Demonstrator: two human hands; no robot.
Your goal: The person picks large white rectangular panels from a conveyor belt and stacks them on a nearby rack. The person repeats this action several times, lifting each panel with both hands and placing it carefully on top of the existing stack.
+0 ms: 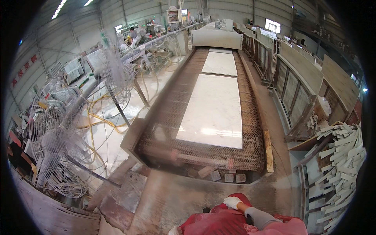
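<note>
left hand (175, 231) cut off by the lower edge; distant person (133, 33) too small to make out

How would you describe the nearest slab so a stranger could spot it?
A long mesh conveyor runs up the middle of the hall. Three white slabs lie on it in a row. The nearest slab is the largest, and its end is closest to the belt's front edge.

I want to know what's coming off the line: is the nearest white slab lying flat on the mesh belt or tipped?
Flat. The nearest white slab lies face up on the mesh belt.
</note>
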